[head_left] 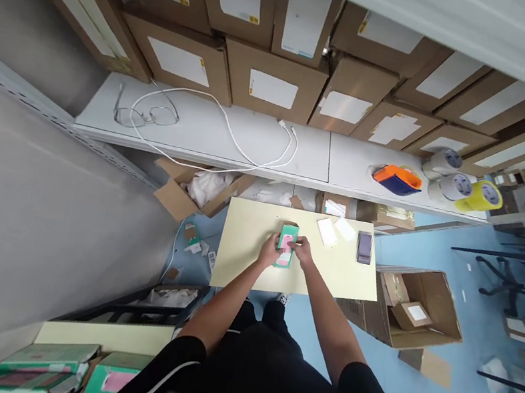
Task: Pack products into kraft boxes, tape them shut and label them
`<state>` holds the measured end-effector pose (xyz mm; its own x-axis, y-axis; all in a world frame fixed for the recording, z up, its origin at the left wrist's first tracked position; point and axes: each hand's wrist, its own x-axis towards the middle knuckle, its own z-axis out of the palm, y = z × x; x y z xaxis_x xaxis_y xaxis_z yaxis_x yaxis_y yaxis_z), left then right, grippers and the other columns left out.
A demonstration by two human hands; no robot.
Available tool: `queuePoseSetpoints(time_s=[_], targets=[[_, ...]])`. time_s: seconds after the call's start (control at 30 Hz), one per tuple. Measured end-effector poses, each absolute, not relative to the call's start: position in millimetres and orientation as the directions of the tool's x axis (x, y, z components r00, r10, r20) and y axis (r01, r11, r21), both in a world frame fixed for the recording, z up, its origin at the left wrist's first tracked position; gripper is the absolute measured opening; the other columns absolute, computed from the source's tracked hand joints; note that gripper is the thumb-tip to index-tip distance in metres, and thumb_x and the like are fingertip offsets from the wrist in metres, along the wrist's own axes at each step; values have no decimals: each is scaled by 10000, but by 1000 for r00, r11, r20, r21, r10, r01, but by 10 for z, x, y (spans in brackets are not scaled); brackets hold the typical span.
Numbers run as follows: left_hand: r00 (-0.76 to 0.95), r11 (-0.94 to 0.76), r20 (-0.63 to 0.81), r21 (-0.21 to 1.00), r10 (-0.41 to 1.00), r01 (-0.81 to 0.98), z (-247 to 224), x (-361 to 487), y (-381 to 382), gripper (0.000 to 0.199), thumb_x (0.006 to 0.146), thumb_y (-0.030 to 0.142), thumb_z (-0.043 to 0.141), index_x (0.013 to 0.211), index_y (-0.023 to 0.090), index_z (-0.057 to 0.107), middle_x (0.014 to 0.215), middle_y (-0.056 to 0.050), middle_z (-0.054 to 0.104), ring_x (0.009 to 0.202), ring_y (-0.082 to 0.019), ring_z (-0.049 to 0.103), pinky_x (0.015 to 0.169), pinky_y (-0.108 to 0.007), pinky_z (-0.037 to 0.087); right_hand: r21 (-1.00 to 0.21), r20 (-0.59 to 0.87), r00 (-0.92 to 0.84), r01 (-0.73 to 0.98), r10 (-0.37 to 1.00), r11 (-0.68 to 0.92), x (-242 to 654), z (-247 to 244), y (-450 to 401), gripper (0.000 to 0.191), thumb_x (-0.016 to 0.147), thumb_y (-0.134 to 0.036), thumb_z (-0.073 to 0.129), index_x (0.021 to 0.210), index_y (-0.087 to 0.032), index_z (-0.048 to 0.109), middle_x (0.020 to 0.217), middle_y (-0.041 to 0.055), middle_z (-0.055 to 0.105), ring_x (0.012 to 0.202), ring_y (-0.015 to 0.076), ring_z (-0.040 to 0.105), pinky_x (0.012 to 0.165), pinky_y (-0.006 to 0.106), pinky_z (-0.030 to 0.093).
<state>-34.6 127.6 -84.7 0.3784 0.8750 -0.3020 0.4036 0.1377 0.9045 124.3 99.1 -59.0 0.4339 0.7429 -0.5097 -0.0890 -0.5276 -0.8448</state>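
Observation:
A small green box [284,258] with a pink panel stands or lies on the cream tabletop [252,222]; its far end looks brown, perhaps an open flap. My left hand [270,250] grips its left side with the fingers curled round the edge. From the right, my right hand [302,251] pinches the same box, fingertips over the pink part. To the right on the table are a white card-like piece [326,232], a paler white sheet [345,229] and a dark phone-like object [364,247].
A shelf [310,154] across the front holds a white cable [225,119], glasses [147,115], an orange-and-blue tape dispenser [397,180] and tape rolls [480,196]. Cartons [272,83] are stacked behind. A large open carton [444,317] stands right; green boxes [113,377] lie lower left.

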Motion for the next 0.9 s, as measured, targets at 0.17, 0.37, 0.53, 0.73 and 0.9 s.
queuePoseSetpoints(time_s=[0.17,0.37,0.53,0.73,0.9], targets=[[384,13,-170,925,908,379,-526,-556,1204,933,787,126,746,1622,238,344,1506,-138,525,1253,-275,646,1066,-392,535,-938,-337,420,-78,842,-337,1037,-386,722,643,540,-266,788,1157,-261,609,1026,2,694,962,223,664,852,347,538],[544,-169,-122,875,830,454,-219,-727,1238,921,687,100,799,1533,228,458,1551,-130,490,1381,-307,556,1137,-404,490,-936,-323,425,-14,845,-351,917,-321,387,680,582,-196,642,1259,-259,625,1255,80,696,1105,252,667,911,386,541],[623,-240,-177,817,762,525,-89,-753,1327,841,667,112,826,1448,260,553,1449,-97,603,1305,-311,609,1099,-421,505,-954,-244,406,60,881,-292,960,-110,352,570,677,-246,679,1247,-269,686,1352,84,678,1121,263,677,909,400,555],[586,-199,-148,851,797,486,-102,-739,1364,698,683,147,845,1339,258,633,1371,-70,638,1232,-283,637,1039,-384,529,-825,-274,456,341,847,-450,882,43,642,301,598,-220,860,880,-272,766,988,74,762,1038,321,691,971,448,511],[593,-168,-182,857,784,486,-95,-762,1354,689,684,99,824,1333,229,636,1380,-84,617,1206,-280,625,1030,-387,523,-583,-436,454,515,777,-628,710,212,956,356,552,-226,906,877,-241,761,982,92,769,1062,337,711,919,411,525]])
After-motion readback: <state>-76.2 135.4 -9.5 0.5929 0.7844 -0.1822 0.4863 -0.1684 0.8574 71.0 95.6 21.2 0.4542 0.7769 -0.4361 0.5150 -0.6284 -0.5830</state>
